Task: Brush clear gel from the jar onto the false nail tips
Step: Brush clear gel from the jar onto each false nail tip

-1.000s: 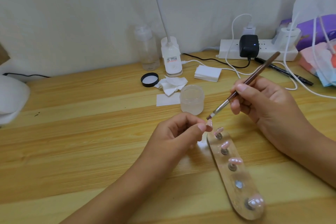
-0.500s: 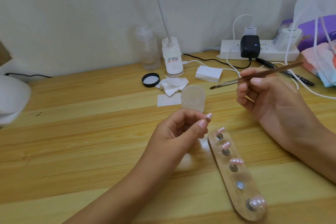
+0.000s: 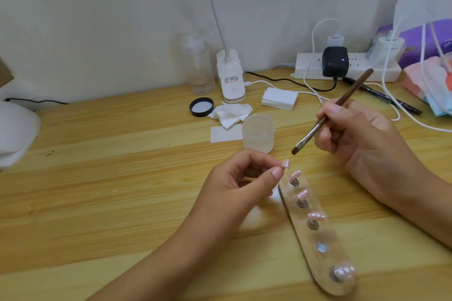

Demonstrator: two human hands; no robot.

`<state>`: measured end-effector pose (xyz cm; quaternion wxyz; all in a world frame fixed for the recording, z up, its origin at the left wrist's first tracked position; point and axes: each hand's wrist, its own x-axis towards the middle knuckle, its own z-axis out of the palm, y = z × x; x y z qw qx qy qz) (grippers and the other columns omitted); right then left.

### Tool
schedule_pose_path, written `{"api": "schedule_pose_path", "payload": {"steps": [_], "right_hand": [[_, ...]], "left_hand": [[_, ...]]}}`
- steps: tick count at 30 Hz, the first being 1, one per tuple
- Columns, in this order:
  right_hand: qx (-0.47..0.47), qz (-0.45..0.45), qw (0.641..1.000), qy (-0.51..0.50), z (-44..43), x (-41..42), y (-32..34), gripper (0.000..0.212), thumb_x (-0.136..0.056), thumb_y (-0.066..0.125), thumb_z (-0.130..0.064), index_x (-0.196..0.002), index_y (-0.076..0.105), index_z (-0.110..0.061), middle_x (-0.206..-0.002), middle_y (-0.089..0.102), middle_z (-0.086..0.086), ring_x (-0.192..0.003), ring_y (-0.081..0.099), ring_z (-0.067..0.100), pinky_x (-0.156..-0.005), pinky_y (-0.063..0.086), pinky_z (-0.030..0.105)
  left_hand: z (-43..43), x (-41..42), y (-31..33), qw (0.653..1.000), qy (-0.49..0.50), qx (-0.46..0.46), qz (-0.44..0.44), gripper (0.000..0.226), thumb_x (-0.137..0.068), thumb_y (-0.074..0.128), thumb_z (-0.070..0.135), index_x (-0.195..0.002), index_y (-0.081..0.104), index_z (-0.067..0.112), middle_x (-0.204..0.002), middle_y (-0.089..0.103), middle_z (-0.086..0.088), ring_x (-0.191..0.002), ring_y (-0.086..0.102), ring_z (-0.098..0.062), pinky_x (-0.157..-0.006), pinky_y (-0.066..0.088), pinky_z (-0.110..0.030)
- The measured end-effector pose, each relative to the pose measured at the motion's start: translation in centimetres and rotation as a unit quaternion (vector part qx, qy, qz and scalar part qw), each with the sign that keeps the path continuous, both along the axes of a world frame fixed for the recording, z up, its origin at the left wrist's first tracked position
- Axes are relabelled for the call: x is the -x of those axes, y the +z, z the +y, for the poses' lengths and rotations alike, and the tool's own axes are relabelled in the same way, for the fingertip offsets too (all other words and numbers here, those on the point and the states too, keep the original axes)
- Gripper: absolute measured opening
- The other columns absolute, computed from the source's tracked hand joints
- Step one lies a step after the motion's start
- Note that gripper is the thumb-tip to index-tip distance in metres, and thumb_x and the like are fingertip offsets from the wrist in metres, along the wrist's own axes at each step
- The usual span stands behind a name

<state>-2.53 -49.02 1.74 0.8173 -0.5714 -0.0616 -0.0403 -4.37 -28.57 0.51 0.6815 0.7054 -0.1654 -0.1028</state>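
so my left hand (image 3: 241,179) pinches a nail tip (image 3: 359,164), right hand (image 3: 354,134) grips the brush (image 3: 330,115) just above it, next I need a light stroke

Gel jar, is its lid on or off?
Off. The gel jar stands upright with an open mouth; a black lid lies apart on the table, inner side up.

One wide-angle view only, from a camera worn on the person's head. It faces forward and down, close over the left hand (image 3: 234,181) and right hand (image 3: 362,139). Beyond the fingers (image 3: 256,157) the wooden desk (image 3: 97,203) runs back to a pale wall (image 3: 97,19) across the top.
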Motion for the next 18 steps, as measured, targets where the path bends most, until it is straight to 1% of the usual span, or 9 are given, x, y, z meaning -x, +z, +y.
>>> {"api": "schedule_pose_path", "payload": {"steps": [5,8,12,14,18], "right_hand": [[0.027,-0.008,1.0,0.012,0.11,0.25,0.08,0.013,-0.079,0.065,-0.031,-0.073,0.07,-0.021,-0.057,0.06,0.001,-0.051,0.055,0.009,-0.052,0.047,0.017],[0.037,-0.012,0.999,0.016,0.22,0.38,0.04,0.019,-0.075,0.068,-0.035,-0.077,0.067,-0.017,-0.057,0.061,0.003,-0.051,0.057,0.01,-0.052,0.048,0.018],[0.049,-0.023,0.998,0.02,0.25,0.38,-0.11,0.014,-0.084,0.065,-0.028,-0.08,0.066,-0.015,-0.059,0.063,0.004,-0.053,0.058,0.011,-0.053,0.049,0.018],[0.055,-0.022,0.998,0.018,0.3,0.38,-0.11,0.017,-0.082,0.067,-0.03,-0.083,0.064,-0.013,-0.059,0.063,0.004,-0.053,0.058,0.011,-0.053,0.049,0.018],[0.067,-0.018,0.998,0.003,0.47,0.36,-0.09,0.031,-0.074,0.067,-0.038,-0.087,0.061,-0.01,-0.058,0.063,0.003,-0.053,0.058,0.01,-0.054,0.049,0.018]], "left_hand": [[0.03,-0.01,0.03,1.0,-0.007,0.006,0.0,0.005,-0.081,0.069,0.024,-0.081,0.072,0.029,-0.073,0.064,0.014,-0.066,0.058,0.0,-0.064,0.046,-0.012],[0.0,-0.04,-0.05,1.0,-0.006,0.003,-0.002,0.004,-0.081,0.07,0.025,-0.081,0.072,0.028,-0.073,0.064,0.014,-0.066,0.058,-0.001,-0.064,0.046,-0.012],[0.02,-0.09,-0.12,1.0,-0.011,-0.001,-0.009,0.005,-0.082,0.07,0.025,-0.081,0.071,0.029,-0.073,0.064,0.014,-0.067,0.058,0.0,-0.064,0.045,-0.012],[0.02,-0.13,-0.15,1.0,-0.012,-0.002,-0.013,0.006,-0.082,0.07,0.024,-0.08,0.071,0.03,-0.073,0.064,0.014,-0.067,0.058,0.0,-0.064,0.045,-0.012],[0.04,-0.14,-0.18,1.0,-0.017,-0.011,-0.021,0.009,-0.083,0.069,0.025,-0.081,0.071,0.032,-0.076,0.066,0.015,-0.069,0.059,0.001,-0.065,0.046,-0.012]]}}
